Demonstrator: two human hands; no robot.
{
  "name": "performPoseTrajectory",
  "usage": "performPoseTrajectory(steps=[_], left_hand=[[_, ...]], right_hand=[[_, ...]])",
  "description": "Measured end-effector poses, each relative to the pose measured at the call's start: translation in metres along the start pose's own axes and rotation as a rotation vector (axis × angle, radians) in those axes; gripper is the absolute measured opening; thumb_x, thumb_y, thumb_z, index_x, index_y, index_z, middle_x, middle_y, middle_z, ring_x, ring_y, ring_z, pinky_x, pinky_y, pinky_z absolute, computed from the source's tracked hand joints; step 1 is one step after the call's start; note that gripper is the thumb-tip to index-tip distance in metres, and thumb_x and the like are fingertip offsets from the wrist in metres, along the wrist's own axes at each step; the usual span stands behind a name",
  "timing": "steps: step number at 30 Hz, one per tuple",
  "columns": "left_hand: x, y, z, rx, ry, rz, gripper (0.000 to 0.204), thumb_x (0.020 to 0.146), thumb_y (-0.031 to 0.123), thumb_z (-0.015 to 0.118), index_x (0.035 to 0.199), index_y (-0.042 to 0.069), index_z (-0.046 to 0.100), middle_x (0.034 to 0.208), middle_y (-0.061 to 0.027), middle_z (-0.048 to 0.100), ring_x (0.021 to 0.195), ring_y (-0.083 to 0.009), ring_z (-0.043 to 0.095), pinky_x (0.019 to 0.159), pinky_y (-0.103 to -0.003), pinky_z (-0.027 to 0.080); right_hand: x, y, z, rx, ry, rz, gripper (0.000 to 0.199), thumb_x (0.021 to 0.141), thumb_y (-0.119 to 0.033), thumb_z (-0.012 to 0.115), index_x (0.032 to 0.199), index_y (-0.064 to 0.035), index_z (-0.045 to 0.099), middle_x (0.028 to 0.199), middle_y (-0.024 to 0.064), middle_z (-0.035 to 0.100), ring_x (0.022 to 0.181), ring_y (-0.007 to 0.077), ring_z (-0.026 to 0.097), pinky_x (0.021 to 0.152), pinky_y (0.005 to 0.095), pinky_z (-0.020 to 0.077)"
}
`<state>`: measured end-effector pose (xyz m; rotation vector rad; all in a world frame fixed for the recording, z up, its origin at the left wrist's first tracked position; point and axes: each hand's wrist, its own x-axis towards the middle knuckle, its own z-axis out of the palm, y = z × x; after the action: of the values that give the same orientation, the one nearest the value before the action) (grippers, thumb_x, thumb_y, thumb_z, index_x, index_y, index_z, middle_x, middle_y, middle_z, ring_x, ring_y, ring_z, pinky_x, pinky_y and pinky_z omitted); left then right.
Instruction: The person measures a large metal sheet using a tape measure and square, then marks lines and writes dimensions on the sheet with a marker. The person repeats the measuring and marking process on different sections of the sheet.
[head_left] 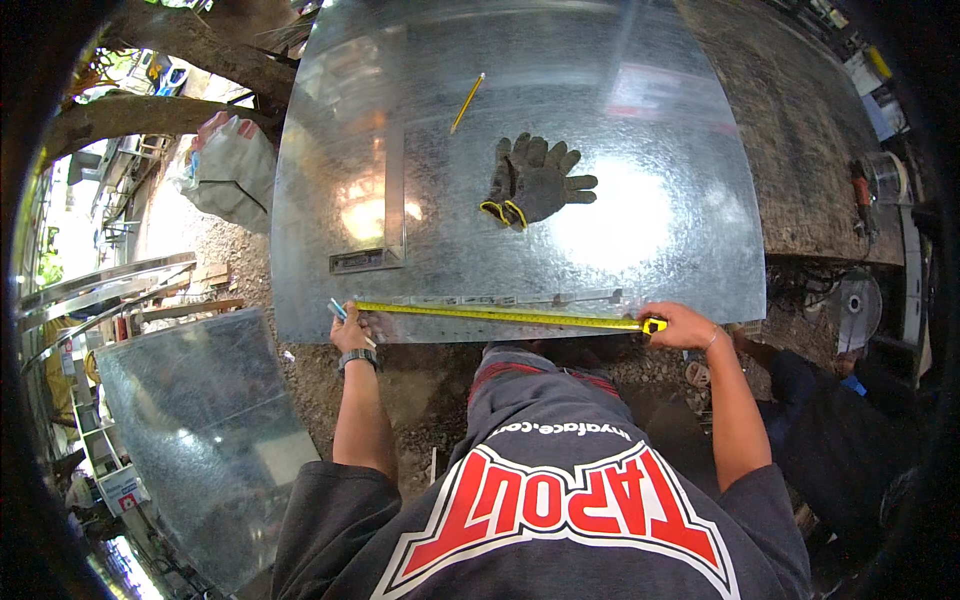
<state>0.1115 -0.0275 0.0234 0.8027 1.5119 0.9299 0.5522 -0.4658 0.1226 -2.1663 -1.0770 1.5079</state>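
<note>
My left hand is closed round a light-blue pen at the near left of a shiny metal sheet. Its fingers also meet the free end of a yellow measuring blade. The blade runs straight along the sheet's near edge to a tape measure case, which my right hand grips at the near right. Farther in on the sheet lie dark grey work gloves with yellow cuff edges, and beyond them a yellow pencil.
An L-shaped metal square lies on the sheet's left side. Another metal sheet rests at lower left, near a white sack. A wooden bench top borders the right. A person in dark clothing is at lower right.
</note>
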Motion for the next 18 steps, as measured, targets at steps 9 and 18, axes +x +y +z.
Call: performPoseTrajectory(steps=[9, 18], left_hand=[[0.012, -0.004, -0.009, 0.04, 0.013, -0.005, 0.02, 0.089, 0.022, 0.077, 0.094, 0.01, 0.062, 0.063, 0.001, 0.055, 0.047, -0.0107, 0.051, 0.037, -0.027, 0.039], [0.022, -0.016, -0.014, 0.089, -0.026, 0.029, 0.021, 0.09, 0.025, 0.077, 0.095, 0.012, 0.061, 0.066, 0.0015, 0.057, 0.046, -0.0092, 0.048, 0.036, -0.026, 0.035]], right_hand=[[0.002, -0.007, -0.014, -0.056, 0.091, -0.011, 0.051, 0.072, -0.019, 0.071, 0.122, -0.0102, 0.067, 0.114, 0.0126, 0.069, 0.109, 0.0298, 0.064, 0.097, 0.039, 0.0495], [0.022, -0.003, -0.036, -0.112, 0.114, -0.054, 0.051, 0.071, -0.02, 0.07, 0.121, -0.0118, 0.069, 0.116, 0.0141, 0.068, 0.109, 0.0326, 0.063, 0.095, 0.0416, 0.0507]])
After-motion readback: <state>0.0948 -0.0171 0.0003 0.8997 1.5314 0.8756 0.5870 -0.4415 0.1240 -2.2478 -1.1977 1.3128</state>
